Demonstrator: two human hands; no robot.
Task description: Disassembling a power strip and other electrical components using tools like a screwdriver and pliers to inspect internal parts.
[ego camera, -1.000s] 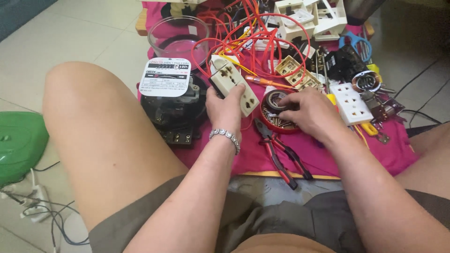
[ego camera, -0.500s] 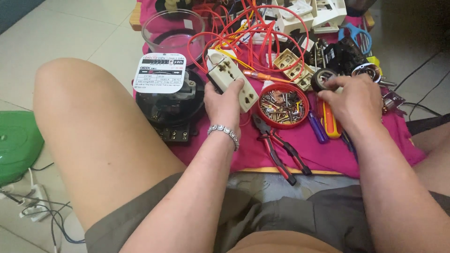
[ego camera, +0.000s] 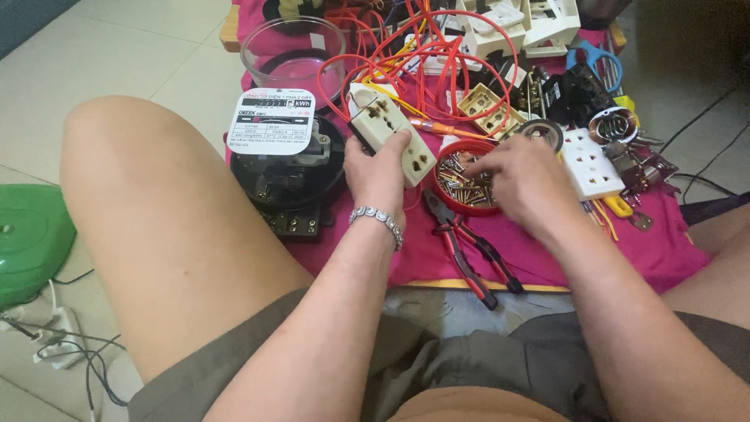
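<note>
On the pink cloth [ego camera: 437, 258], a cream plastic socket strip [ego camera: 391, 137] is being gripped by the left hand [ego camera: 379, 176], while screws are being pinched at in the round red tray [ego camera: 466, 178] by the right hand [ego camera: 519, 184]. Screws could easily get flicked out; the red wires [ego camera: 437, 55] are lying just beside it.

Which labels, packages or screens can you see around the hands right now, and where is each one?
Meter label: white rectangular plate with dark print and a dark strip on top, on the black round meter, left of the left hand.
Sticker: small white patch on the clear glass dome behind the meter.
No packages or screens in view.
</note>
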